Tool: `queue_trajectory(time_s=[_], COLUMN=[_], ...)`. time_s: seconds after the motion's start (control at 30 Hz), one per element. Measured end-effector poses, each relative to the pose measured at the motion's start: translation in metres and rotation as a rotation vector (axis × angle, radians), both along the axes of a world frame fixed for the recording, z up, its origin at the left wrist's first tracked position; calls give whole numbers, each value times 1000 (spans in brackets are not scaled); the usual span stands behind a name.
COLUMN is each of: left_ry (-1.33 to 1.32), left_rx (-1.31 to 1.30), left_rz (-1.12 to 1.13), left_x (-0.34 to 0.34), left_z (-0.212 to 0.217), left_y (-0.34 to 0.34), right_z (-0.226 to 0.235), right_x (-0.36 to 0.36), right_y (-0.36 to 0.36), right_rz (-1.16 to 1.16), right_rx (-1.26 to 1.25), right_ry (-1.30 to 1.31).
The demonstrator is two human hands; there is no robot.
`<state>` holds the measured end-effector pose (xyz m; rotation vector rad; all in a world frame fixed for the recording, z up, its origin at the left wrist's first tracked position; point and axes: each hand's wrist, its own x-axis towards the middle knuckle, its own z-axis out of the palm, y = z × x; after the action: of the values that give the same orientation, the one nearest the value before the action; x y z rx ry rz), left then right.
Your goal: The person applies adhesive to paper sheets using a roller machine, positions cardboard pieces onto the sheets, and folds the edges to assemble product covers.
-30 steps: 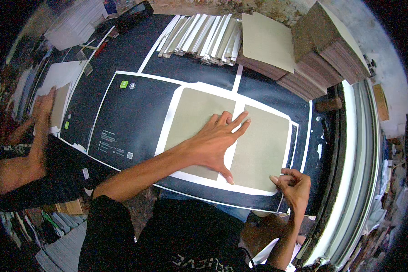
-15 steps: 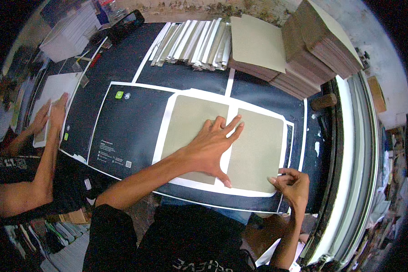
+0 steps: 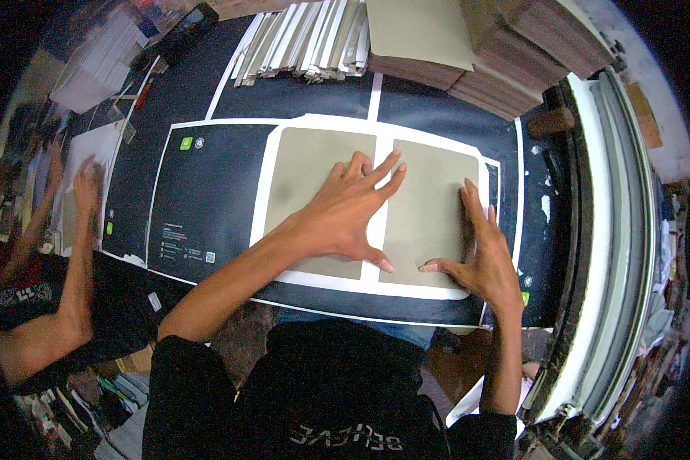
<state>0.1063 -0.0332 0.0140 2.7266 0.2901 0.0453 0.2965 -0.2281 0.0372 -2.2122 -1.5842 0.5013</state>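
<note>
A large dark printed sheet [image 3: 207, 199] with white borders lies flat on the table. Two grey-green boards lie on it side by side: the left board [image 3: 307, 176] and the right board [image 3: 429, 207], with a white gap between them. My left hand [image 3: 353, 211] is spread flat across the gap, fingers on both boards. My right hand [image 3: 483, 257] presses flat on the right board near its right edge, thumb stretched left along the lower edge. Neither hand holds anything.
Stacks of grey boards [image 3: 468, 46] stand at the back right. A fanned row of white-edged boards [image 3: 307, 42] lies at the back centre. A co-worker's hands [image 3: 84, 192] press on white sheets at the left. A metal rail [image 3: 613, 230] runs along the right.
My right hand left the sheet's lower right corner and now lies flat on the right board. My left hand stays spread on the boards. The view has shifted slightly.
</note>
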Motion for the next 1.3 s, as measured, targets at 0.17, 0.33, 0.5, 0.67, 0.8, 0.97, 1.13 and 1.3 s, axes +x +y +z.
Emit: queue_trajectory(time_s=[0.17, 0.33, 0.5, 0.67, 0.8, 0.97, 1.13, 1.3], left_ry=[5, 6, 53, 134, 136, 134, 122, -200], left_rx=[46, 3, 53, 31, 95, 79, 108, 74], left_rz=[-6, -13, -16, -20, -35, -56, -58, 57], left_x=[6, 5, 9, 14, 17, 21, 19, 6], left_z=[-1, 5, 6, 18, 17, 19, 14, -4], left_y=[-2, 0, -2, -2, -4, -7, -9, 21], right_z=[-4, 6, 4, 13, 11, 17, 10, 11], right_x=[4, -2, 2, 1, -2, -8, -11, -13], right_y=[2, 8, 6, 14, 20, 24, 20, 23], right_rz=[6, -15, -36, -30, 40, 33, 28, 8], right_rx=[-1, -40, 21, -36, -75, -196, -143, -162], right_ry=[-11, -45, -20, -35, -129, -154, -135, -127])
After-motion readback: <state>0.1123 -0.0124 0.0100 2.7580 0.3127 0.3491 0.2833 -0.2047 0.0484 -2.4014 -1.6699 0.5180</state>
